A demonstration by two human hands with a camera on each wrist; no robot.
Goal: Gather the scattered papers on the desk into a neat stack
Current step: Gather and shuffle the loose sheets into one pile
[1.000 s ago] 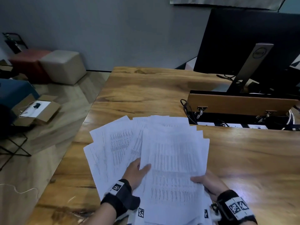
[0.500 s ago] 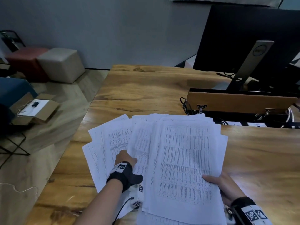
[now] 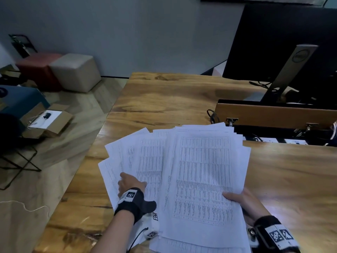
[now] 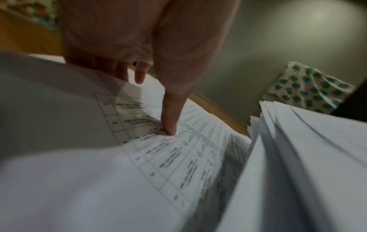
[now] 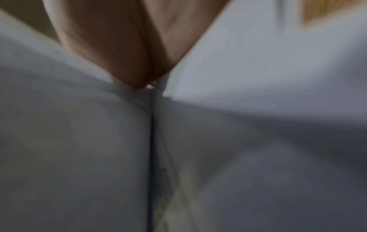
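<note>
A thick bundle of printed sheets (image 3: 204,179) lies tilted at the desk's near edge. My right hand (image 3: 242,199) grips its right side, thumb on top and fingers underneath. The right wrist view is blurred and shows only the thumb (image 5: 111,47) against white paper (image 5: 258,62). Several loose sheets (image 3: 145,152) fan out to the left of the bundle on the wooden desk (image 3: 173,99). My left hand (image 3: 132,182) is on these sheets. In the left wrist view its thumb (image 4: 168,124) presses a printed sheet (image 4: 188,157) and a raised sheet hides the fingers.
A black monitor (image 3: 284,42) on its stand and a raised wooden cable flap (image 3: 273,115) with a black cable (image 3: 211,115) stand behind the papers. The desk's left edge is close to the fanned sheets. Two stools (image 3: 76,72) and a cardboard box (image 3: 49,119) are on the floor.
My left hand has let go of the bundle and moved left across the fanned sheets. My right hand has carried the bundle a little to the right.
</note>
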